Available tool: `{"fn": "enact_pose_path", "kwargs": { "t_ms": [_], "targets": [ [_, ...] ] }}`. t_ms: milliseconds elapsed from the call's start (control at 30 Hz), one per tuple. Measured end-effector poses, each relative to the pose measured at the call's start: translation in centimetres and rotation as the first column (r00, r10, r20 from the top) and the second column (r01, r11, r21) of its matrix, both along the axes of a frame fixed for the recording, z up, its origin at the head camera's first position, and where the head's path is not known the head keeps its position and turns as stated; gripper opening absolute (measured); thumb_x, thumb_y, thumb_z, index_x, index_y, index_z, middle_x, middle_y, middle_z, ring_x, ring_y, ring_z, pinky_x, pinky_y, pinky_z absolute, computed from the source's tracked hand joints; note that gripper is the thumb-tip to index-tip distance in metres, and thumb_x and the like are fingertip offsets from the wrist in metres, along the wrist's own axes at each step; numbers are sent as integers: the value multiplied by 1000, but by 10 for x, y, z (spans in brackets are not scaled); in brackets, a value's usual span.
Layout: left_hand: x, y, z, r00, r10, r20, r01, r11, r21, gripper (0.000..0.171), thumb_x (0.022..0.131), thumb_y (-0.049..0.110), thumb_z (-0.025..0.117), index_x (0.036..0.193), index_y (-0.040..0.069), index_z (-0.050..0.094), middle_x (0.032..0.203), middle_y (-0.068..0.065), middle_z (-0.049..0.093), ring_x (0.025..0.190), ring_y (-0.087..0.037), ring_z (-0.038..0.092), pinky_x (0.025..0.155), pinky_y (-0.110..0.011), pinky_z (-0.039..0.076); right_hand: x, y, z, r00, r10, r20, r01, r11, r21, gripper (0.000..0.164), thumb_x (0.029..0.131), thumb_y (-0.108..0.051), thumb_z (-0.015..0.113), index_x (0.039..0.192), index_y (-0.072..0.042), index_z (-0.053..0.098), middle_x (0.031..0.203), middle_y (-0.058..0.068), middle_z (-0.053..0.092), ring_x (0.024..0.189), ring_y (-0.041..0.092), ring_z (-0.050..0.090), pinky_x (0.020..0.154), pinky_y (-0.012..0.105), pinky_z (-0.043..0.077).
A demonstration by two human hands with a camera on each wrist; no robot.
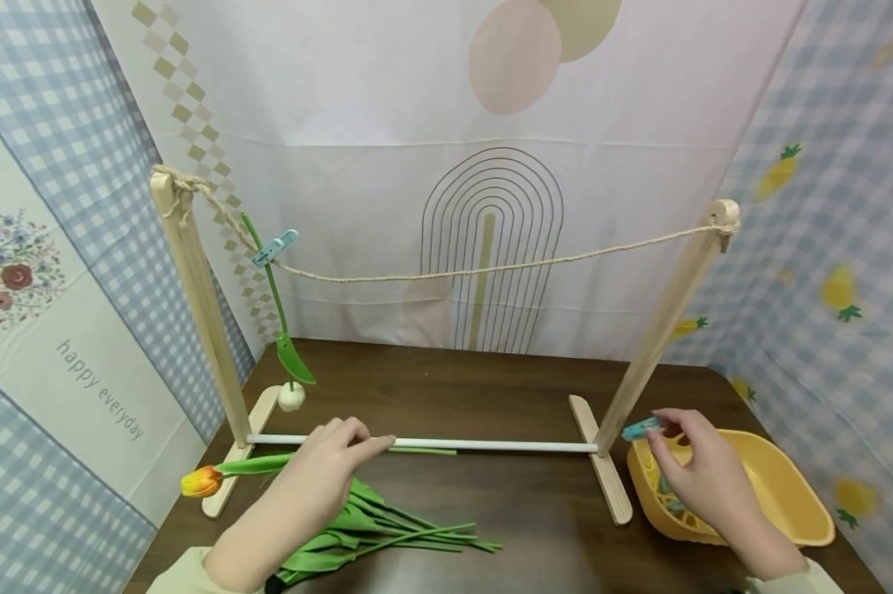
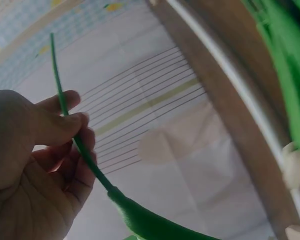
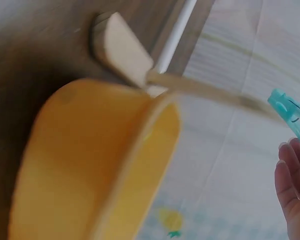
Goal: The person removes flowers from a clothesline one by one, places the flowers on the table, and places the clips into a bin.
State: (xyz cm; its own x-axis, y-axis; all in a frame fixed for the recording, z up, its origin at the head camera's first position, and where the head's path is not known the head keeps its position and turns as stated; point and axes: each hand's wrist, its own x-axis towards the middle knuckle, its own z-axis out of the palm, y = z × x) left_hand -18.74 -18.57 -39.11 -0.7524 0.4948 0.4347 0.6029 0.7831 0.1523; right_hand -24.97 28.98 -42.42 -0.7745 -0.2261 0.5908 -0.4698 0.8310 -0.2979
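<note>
My left hand [image 1: 326,470] pinches the green stem of an orange-yellow artificial tulip [image 1: 201,481] between thumb and fingers. The tulip lies sideways, its bloom pointing left; in the left wrist view its stem [image 2: 93,167] crosses the fingers and widens into a leaf. Over the yellow basket's left rim, my right hand [image 1: 702,474] pinches a light-blue clothespin [image 1: 642,427], also seen in the right wrist view [image 3: 289,112]. A white tulip [image 1: 291,397] hangs bloom-down from the twine [image 1: 446,274], clipped by another blue clothespin [image 1: 275,247].
Two wooden posts [image 1: 657,338] with flat feet carry the twine, joined low by a white rod [image 1: 498,445]. Several more green-stemmed flowers [image 1: 357,528] lie on the brown table [image 1: 535,528] below my left forearm. The yellow basket [image 1: 780,478] at right holds more clothespins.
</note>
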Motion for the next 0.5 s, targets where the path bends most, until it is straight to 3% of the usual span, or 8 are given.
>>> {"fn": "enact_pose_path", "kwargs": {
  "t_ms": [167, 300, 500],
  "targets": [
    [3, 7, -22, 990, -6, 138, 14, 998, -58, 66, 70, -25, 57, 120, 17, 70, 86, 8, 46, 74, -9, 38, 64, -25, 36, 5, 21, -8, 992, -85, 88, 86, 996, -17, 30, 87, -14, 73, 112, -2, 62, 97, 6, 61, 81, 25, 58, 61, 22, 43],
    [5, 11, -39, 975, -11, 220, 31, 996, -85, 61, 73, -23, 57, 119, 16, 70, 84, 9, 45, 72, -8, 36, 64, -23, 36, 5, 33, -14, 985, -110, 135, 112, 994, -8, 29, 89, -16, 71, 112, -1, 62, 97, 7, 61, 80, 27, 58, 60, 23, 44],
    [8, 14, -61, 964, -34, 263, 63, 992, -106, 56, 70, -20, 61, 114, 14, 71, 84, 7, 48, 72, -8, 40, 64, -25, 39, 4, 42, -21, 979, -135, 153, 133, 991, 20, 30, 88, -16, 71, 112, 0, 62, 95, 9, 63, 77, 26, 59, 58, 25, 46]
  ]
}}
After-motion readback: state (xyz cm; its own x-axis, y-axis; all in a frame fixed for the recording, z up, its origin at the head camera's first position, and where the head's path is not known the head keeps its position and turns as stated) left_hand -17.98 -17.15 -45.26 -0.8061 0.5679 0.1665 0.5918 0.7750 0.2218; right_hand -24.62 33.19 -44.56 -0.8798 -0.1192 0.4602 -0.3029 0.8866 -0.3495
